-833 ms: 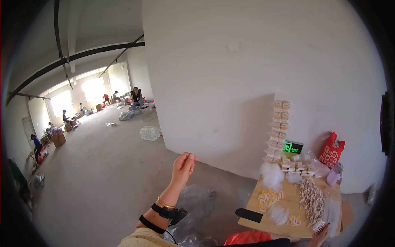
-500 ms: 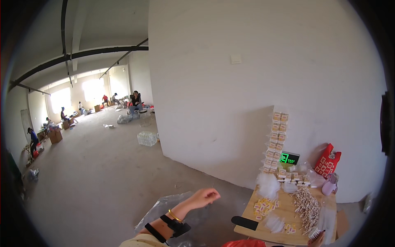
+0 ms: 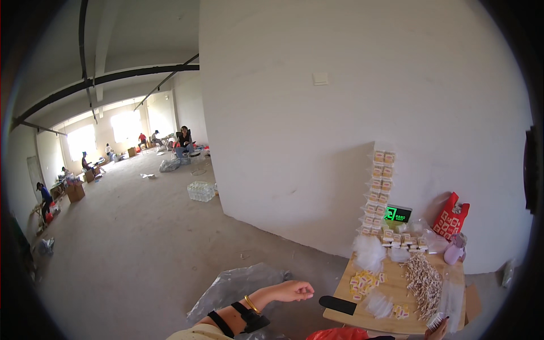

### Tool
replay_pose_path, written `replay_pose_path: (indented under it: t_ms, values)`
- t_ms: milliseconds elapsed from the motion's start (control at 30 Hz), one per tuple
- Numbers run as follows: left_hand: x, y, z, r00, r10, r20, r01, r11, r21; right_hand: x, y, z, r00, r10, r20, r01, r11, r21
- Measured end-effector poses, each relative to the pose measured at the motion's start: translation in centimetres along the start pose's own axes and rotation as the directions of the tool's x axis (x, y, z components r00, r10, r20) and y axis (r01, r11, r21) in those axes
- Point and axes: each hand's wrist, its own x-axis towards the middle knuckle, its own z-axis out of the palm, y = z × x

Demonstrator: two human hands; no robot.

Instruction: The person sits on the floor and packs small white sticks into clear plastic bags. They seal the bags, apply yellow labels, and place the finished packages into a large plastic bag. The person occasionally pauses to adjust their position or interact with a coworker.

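My left hand [image 3: 294, 290], with a gold bangle [image 3: 252, 304] and black straps on the forearm, hangs in the air left of the wooden table [image 3: 347, 281]. Its fingers are curled in, and I see nothing in them. At the table's near right edge, my right hand [image 3: 437, 334] is closed on a small bunch of cotton swabs [image 3: 435, 322], partly cut off by the lower edge. Beyond it lies a large loose heap of cotton swabs [image 3: 422, 280]. Small yellow-and-white labels [image 3: 362, 283] and clear plastic bags [image 3: 378, 304] lie left of the heap.
A tall stack of filled packs [image 3: 378, 192] stands at the back by the wall, beside a green-lit sign [image 3: 396, 214]. A red bag [image 3: 451, 218] and a lilac bottle [image 3: 454, 252] are right. A dark rounded strip [image 3: 338, 305] overhangs the left edge. Plastic sheeting [image 3: 229, 286] covers some floor.
My left hand has moved down and a little to the right, nearer the dark strip. The right hand stays at the table's near edge with the swabs. The view has shifted slightly.
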Motion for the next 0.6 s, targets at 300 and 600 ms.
replay_pose_path:
  t_ms: [300,600]
  values:
    - [0.4,-0.4,0.7,1.0,-0.016,0.024,0.015,0.999,0.048,-0.5,1.0,-0.4,1.0,-0.006,-0.007,0.006,1.0,-0.019]
    - [0.7,-0.3,1.3,0.999,0.006,0.034,-0.008,0.997,0.082,-0.9,1.5,-0.8,1.0,-0.002,-0.014,0.002,0.999,-0.032]
